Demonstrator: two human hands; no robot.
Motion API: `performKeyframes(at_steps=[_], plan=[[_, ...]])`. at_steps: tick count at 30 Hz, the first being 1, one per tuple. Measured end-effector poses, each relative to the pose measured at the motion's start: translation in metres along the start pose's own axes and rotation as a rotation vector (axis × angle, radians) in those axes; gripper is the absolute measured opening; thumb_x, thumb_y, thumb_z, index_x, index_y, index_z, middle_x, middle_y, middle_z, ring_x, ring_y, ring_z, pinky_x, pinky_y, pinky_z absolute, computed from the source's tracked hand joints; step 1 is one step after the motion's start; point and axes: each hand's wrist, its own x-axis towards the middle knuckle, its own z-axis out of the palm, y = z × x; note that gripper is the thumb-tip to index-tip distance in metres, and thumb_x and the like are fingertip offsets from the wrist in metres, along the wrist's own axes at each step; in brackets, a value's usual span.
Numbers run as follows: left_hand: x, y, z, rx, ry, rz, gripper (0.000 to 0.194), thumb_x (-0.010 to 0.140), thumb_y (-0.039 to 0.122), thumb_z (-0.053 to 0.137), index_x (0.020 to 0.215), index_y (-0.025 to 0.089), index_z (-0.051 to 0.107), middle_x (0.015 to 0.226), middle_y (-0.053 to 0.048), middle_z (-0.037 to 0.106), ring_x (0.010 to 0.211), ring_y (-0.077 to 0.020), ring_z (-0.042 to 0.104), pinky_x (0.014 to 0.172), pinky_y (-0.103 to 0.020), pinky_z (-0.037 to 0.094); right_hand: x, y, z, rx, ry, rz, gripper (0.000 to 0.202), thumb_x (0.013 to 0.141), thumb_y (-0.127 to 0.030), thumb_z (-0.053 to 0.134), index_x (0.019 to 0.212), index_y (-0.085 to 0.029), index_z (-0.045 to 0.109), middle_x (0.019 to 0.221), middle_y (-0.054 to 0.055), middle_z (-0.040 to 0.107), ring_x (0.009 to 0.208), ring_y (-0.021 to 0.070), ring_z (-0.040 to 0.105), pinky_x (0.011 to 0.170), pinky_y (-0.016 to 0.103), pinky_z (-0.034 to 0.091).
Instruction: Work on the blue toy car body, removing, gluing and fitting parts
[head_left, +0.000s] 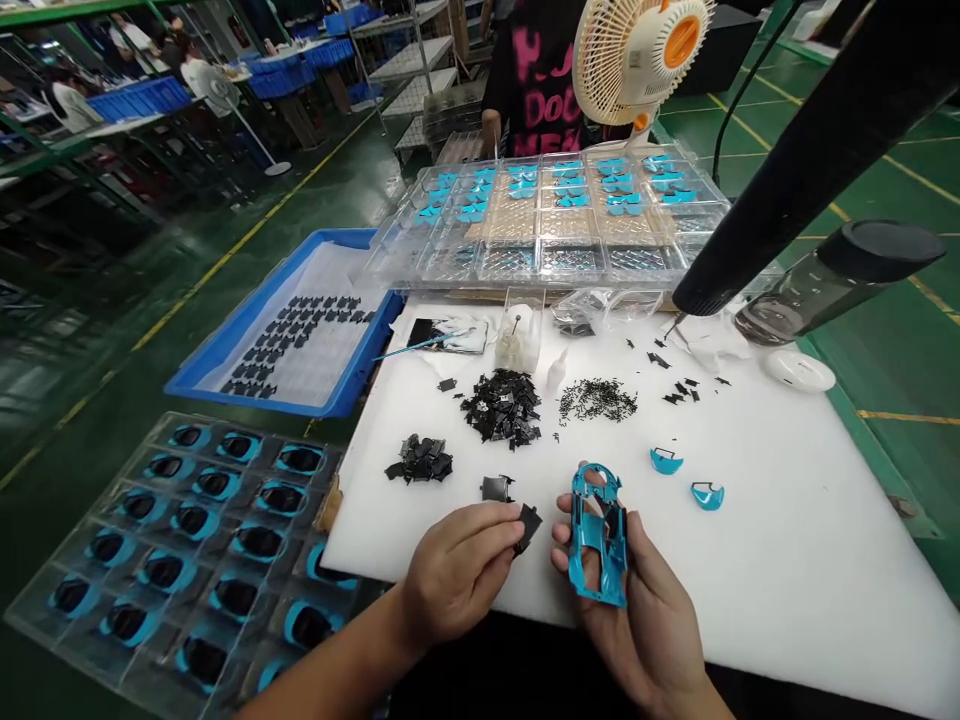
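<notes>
My left hand [466, 562] pinches a thin black plastic part [528, 530] between thumb and fingers, just above the front of the white foam table. Another black part [496, 488] lies right behind those fingers. To the right, my right hand [646, 610] holds a turquoise toy car body [598, 540] with its hollow inside turned up, fingers along one side and thumb along the other. A gap separates the two hands. Two small turquoise pieces [666, 460] [707, 495] lie on the foam to the right of the car body.
Black part piles [501, 408], tiny black pieces [598, 400] and a white dropper bottle [556, 372] lie behind my hands. A blue tray [337, 385] and a clear tray of car bodies [166, 572] are left. A black tube [795, 160] slants overhead, right. A person stands opposite.
</notes>
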Motion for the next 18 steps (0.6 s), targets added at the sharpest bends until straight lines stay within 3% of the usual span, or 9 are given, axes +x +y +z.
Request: performKeyframes(at_steps=[18], plan=[[0.0012, -0.0045, 0.0012, -0.02, 0.022, -0.013, 0.032, 0.08, 0.0, 0.058, 0.11, 0.013, 0.059, 0.108, -0.013, 0.064, 0.102, -0.0182, 0.063, 0.085, -0.029, 0.058, 0.0008, -0.0031, -0.0005, 0.009, -0.051, 0.021, 0.032, 0.086, -0.044, 0.061, 0.11, -0.024, 0.069, 0.101, 0.009, 0.073, 0.078, 0.0217, 0.069, 0.071, 0.033, 0.058]])
